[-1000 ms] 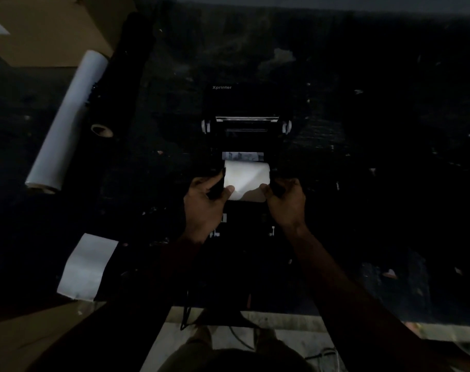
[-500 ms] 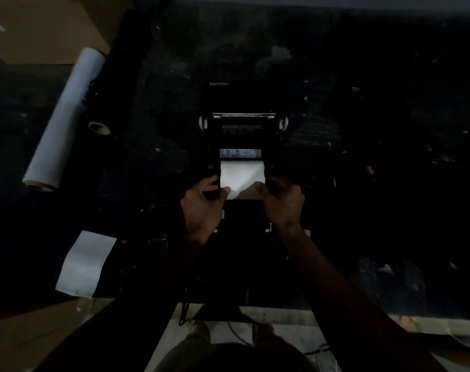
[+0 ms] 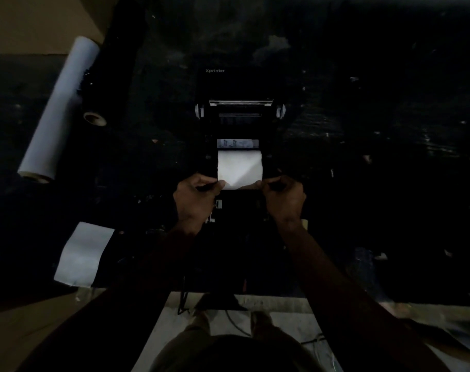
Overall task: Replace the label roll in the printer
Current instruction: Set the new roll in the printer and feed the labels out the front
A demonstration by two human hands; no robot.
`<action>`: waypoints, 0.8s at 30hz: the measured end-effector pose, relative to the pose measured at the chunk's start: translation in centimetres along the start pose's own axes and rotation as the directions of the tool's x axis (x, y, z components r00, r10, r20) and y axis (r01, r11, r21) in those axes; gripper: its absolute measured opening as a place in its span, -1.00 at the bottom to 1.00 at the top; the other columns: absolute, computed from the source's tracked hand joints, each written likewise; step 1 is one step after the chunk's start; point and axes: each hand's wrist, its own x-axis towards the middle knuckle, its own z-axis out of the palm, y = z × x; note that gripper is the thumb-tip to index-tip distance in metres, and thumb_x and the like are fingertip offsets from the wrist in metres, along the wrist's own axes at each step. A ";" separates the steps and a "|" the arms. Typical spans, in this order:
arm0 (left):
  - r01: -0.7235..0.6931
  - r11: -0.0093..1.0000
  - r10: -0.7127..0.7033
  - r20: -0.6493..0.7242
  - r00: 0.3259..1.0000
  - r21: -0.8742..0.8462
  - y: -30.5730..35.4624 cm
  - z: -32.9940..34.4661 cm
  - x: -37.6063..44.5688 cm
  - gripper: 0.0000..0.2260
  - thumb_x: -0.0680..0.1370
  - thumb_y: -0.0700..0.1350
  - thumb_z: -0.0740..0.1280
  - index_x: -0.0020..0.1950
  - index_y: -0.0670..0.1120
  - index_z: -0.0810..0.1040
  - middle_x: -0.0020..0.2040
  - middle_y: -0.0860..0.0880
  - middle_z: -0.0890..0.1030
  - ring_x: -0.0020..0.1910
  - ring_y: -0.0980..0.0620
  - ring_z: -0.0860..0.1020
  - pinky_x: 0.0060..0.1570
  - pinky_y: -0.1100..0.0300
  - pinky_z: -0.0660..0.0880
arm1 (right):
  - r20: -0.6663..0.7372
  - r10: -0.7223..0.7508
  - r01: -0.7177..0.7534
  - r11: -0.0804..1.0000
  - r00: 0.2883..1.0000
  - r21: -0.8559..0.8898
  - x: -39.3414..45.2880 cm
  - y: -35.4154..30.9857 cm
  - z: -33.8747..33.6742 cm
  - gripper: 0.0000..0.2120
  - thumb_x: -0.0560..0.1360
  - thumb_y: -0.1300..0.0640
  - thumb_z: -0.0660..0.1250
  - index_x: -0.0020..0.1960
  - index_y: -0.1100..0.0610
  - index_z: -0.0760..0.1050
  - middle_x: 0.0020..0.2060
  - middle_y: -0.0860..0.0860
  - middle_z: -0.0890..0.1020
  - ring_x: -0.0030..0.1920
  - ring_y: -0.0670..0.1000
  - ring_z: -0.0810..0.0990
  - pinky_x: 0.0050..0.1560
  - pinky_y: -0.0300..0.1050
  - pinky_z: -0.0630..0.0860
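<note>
A black label printer [image 3: 239, 84] stands open in the middle of a dark table, its lid tipped back and a metal bar across the open bay. A white label roll [image 3: 239, 167] lies in the bay. My left hand [image 3: 196, 200] pinches the roll's near left corner. My right hand [image 3: 283, 198] pinches the near right corner. Both hands rest against the printer's front edge. The scene is very dim, so the roll's holders are hard to make out.
A long white paper roll [image 3: 59, 108] lies at the left beside a black roll [image 3: 113, 65] with a cardboard core. A white sheet [image 3: 85, 253] hangs over the table's near left edge. Cardboard [image 3: 38, 20] sits at the far left. Cables hang below the near edge.
Both hands stay on the label roll's near corners, their fingers closing in a little on the paper. The view has shifted slightly.
</note>
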 end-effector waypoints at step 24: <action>0.063 0.997 -0.066 0.114 0.991 0.035 2.1 -0.4 2.1 -0.68 0.31 0.13 0.65 -0.16 -0.04 0.67 -0.29 -0.04 0.74 -0.25 0.00 0.74 0.00 0.00 0.69 | 0.105 0.001 -0.006 0.999 0.994 0.048 2.9 -1.0 -0.5 -0.77 0.32 0.03 0.64 -0.25 0.12 0.64 -0.36 -0.07 0.66 -0.30 -0.07 0.64 -0.11 -0.25 0.58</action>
